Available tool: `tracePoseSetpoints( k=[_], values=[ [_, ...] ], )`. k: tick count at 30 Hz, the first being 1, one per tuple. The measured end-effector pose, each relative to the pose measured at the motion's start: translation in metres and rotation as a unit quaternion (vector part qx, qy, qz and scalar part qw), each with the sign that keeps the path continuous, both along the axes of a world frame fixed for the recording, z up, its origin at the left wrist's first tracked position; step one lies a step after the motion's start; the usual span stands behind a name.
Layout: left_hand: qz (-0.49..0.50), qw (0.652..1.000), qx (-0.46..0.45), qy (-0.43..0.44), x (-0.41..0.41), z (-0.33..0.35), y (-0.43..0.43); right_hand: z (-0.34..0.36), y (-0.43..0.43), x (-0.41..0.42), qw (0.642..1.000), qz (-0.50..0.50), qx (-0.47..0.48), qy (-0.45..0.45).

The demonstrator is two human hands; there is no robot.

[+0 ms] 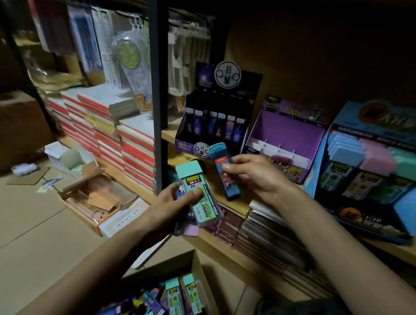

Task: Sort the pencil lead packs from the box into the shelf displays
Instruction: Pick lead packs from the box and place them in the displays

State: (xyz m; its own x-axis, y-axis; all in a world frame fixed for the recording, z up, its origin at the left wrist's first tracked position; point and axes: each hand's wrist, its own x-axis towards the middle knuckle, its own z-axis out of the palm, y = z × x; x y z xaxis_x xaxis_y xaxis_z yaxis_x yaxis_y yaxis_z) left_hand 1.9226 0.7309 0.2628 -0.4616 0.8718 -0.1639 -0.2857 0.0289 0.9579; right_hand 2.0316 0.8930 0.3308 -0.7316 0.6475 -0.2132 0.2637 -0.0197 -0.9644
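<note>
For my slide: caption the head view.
Left hand grips mint-capped clear plastic lead pack; right hand pinches slim blue lead pack near purple cardboard display.

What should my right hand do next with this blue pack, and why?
Probably lift the blue pack in the right hand into the purple display just behind it: its divided slots look open, and the left hand is occupied with the mint-capped pack.

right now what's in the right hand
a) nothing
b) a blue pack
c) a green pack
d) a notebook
b: the right hand pinches the blue pack over the shelf edge, while the green pack sits in the left hand.
</note>
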Motion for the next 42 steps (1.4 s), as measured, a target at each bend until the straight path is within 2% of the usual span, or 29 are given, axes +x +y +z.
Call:
tracePoseSetpoints(
  k=[3,5,8,15,20,23,26,28,31,32,34,36,37,39,42],
  values=[
    [0.015,1.000,0.013,-0.011,-0.002,0.010,0.011,0.027,0.032,0.009,0.990,-0.102,0.034,0.088],
    [0.017,0.999,0.023,-0.017,-0.003,0.015,0.017,0.042,0.054,0.012,0.966,-0.192,0.085,0.152],
    [0.018,0.999,0.030,-0.018,-0.006,0.016,0.022,0.053,0.079,0.006,0.937,-0.249,0.171,0.173],
    [0.022,0.999,0.034,-0.037,-0.013,0.009,0.023,0.024,0.107,-0.017,0.912,-0.228,0.326,0.098],
    [0.023,0.999,0.033,-0.023,-0.015,0.005,0.021,0.007,0.118,-0.018,0.918,-0.197,0.344,-0.010],
    [0.023,0.999,0.031,-0.016,-0.012,0.007,0.021,0.005,0.118,-0.020,0.922,-0.168,0.346,-0.042],
    [0.018,0.999,0.034,-0.021,-0.009,0.011,0.021,0.012,0.115,-0.018,0.911,-0.153,0.364,-0.118],
    [0.021,0.999,0.034,-0.016,-0.008,0.012,0.022,0.016,0.108,-0.013,0.892,-0.172,0.390,-0.152],
    [0.025,0.999,0.037,-0.008,-0.006,0.013,0.023,0.015,0.079,-0.001,0.858,-0.221,0.459,-0.064],
    [0.027,0.999,0.039,-0.006,-0.006,0.013,0.024,0.013,0.064,0.001,0.860,-0.205,0.466,-0.028],
    [0.030,0.999,0.041,-0.003,-0.005,0.012,0.025,0.010,0.033,-0.001,0.904,-0.109,0.414,-0.006],
    [0.028,0.999,0.041,-0.002,-0.004,0.011,0.026,0.008,0.005,-0.008,0.962,0.002,0.271,-0.017],
    [0.026,0.999,0.042,0.000,-0.004,0.010,0.026,0.007,-0.005,-0.012,0.979,0.035,0.202,-0.017],
    [0.026,0.999,0.043,0.007,-0.004,0.008,0.026,0.001,-0.017,-0.018,0.988,0.056,0.144,-0.019],
    [0.016,0.999,0.048,0.009,-0.005,0.005,0.026,-0.005,-0.019,-0.019,0.996,0.036,0.084,-0.010]
  ],
)
